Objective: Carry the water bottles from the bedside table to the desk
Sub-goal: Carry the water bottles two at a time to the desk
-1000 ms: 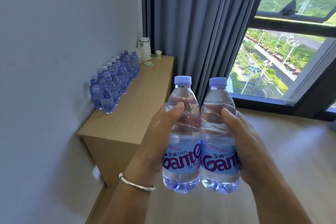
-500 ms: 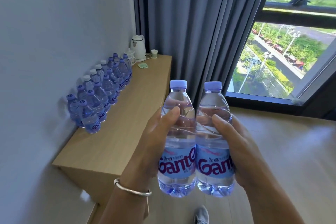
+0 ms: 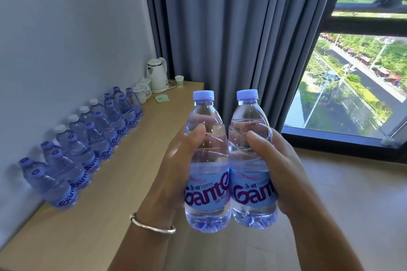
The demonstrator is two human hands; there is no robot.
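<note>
Head view: left hand (image 3: 174, 174) grips the left water bottle (image 3: 207, 160), thumb curled across its front. Right hand (image 3: 284, 174) grips the right water bottle (image 3: 251, 156) the same way. Both bottles upright, capped, touching side by side, held in the air above the near end of the wooden table (image 3: 92, 222). Silver bracelet (image 3: 152, 225) on left wrist. On the table along the wall: double row of water bottles (image 3: 88, 149), then white kettle (image 3: 157, 75), mugs (image 3: 142, 90), paper cup (image 3: 179, 81) at the far end. Grey curtain (image 3: 231, 39) behind, window (image 3: 356, 72) to the right.
</note>
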